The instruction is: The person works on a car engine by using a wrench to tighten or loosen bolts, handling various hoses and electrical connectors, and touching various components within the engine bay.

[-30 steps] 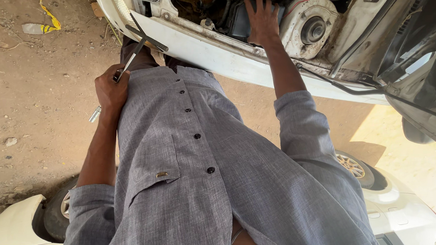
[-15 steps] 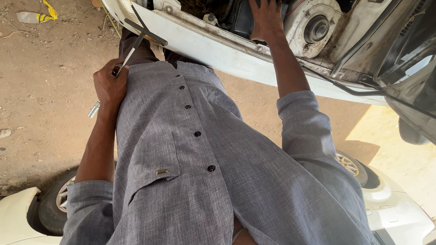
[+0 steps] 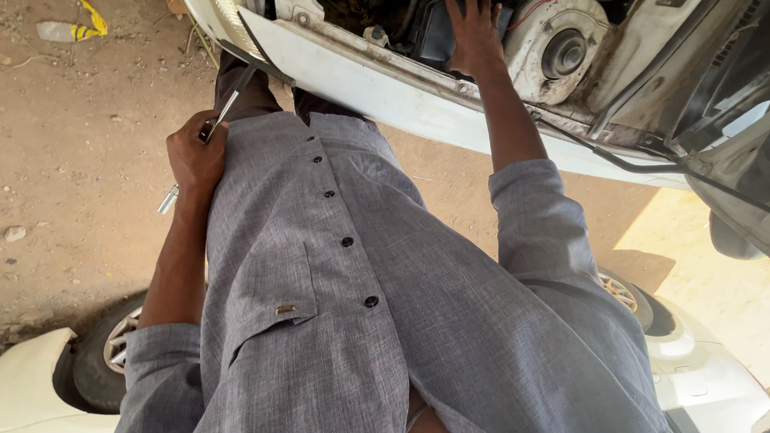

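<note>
the long slim silver metal wrench (image 3: 217, 129) is sitting in the left hand (image 3: 194, 157), fingers pressed together around its middle, at the left of the scene beside the grey button-up shirt (image 3: 353, 278). its far end is pointing toward the white car's front edge (image 3: 379, 82). the right hand (image 3: 474, 29) is lying spread and flat inside the far engine bay, near a round pale metal housing (image 3: 559, 49).

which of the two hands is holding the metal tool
The left hand, down by the grey shirt, grips the slim metal tool; the right hand rests empty inside the engine bay.
</note>
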